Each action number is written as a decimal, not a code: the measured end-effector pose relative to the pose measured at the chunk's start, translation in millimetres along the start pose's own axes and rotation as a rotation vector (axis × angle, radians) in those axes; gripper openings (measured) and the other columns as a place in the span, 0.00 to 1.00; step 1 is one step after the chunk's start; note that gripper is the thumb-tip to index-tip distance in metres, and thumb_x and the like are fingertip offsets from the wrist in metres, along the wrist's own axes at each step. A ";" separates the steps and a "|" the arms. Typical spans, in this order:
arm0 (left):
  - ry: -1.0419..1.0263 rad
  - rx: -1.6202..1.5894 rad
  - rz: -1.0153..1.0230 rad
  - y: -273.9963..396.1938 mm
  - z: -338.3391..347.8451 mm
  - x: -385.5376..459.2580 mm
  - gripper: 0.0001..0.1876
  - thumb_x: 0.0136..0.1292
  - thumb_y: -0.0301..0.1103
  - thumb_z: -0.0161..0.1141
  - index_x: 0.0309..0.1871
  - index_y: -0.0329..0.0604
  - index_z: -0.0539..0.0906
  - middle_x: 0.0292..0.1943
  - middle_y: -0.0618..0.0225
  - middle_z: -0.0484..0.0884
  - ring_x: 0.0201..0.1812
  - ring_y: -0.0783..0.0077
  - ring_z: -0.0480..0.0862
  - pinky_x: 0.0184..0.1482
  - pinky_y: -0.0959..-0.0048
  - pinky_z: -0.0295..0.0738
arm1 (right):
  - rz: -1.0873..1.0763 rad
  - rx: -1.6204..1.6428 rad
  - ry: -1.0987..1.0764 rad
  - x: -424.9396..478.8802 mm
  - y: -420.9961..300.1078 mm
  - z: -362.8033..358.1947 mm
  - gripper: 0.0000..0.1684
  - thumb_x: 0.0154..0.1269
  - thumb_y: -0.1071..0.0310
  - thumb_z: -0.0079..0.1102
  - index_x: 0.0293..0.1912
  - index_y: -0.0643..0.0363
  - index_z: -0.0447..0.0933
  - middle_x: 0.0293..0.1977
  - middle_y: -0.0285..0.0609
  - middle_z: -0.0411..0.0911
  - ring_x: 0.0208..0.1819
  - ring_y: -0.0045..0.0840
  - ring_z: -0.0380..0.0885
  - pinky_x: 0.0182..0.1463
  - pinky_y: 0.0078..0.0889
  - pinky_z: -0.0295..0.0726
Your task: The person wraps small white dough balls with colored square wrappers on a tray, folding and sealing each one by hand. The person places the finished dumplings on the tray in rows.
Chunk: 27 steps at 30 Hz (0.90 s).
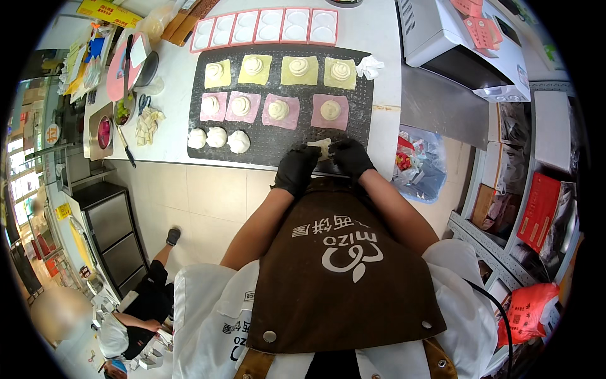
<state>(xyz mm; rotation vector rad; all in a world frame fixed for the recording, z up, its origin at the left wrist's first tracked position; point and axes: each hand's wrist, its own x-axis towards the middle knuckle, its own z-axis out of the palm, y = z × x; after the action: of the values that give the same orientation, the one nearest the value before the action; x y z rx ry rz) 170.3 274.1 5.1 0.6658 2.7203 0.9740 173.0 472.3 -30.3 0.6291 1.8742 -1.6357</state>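
My left hand (299, 168) and my right hand (350, 156), both in black gloves, hold opposite sides of a small pale wrapper (323, 146) at the front edge of a black perforated mat (279, 147). Fingertips hide part of it. On the mat, several yellow wrappers (265, 79) form the back row, each topped with piped cream (253, 66). Several pink wrappers (294, 121) with cream (278, 109) lie in the row before them. Several closed white dumpling-like balls (238, 141) sit at the mat's front left. Pink-edged white trays (270, 26) line up behind the mat.
Crumpled white tissue (369, 67) touches the mat's back right corner. At left are a cloth (149, 124), scissors (144, 101), a bowl of green fruit (124, 110) and a knife (127, 150) over the table edge. A microwave (464, 52) and a waste bin (420, 166) stand right. Another person (142, 312) is at lower left.
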 end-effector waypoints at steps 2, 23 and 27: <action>-0.111 0.084 -0.084 13.6 -11.6 7.5 0.08 0.69 0.36 0.57 0.42 0.44 0.83 0.34 0.47 0.86 0.36 0.43 0.86 0.38 0.50 0.80 | 0.013 0.019 0.007 5.4 5.3 4.1 0.15 0.60 0.65 0.70 0.45 0.62 0.84 0.37 0.41 0.87 0.37 0.24 0.84 0.43 0.29 0.83; -0.004 -0.176 -0.063 23.4 -9.9 4.1 0.06 0.65 0.29 0.60 0.43 0.44 0.82 0.38 0.50 0.85 0.41 0.41 0.85 0.39 0.50 0.80 | -0.114 0.177 -0.144 -0.9 13.4 10.9 0.14 0.64 0.66 0.64 0.48 0.56 0.86 0.39 0.37 0.87 0.37 0.18 0.84 0.40 0.28 0.83; -0.084 -0.195 -0.118 24.8 -12.3 9.6 0.07 0.64 0.27 0.60 0.44 0.43 0.81 0.39 0.50 0.85 0.41 0.40 0.84 0.39 0.49 0.79 | 0.031 0.266 -0.171 -14.4 -8.1 6.2 0.16 0.65 0.68 0.62 0.52 0.54 0.85 0.42 0.38 0.87 0.41 0.22 0.84 0.43 0.30 0.83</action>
<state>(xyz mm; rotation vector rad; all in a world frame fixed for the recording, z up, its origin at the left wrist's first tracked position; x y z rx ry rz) 166.8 288.7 30.2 0.4940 2.5184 1.1363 178.7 465.2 -15.1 0.6007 1.5327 -1.8731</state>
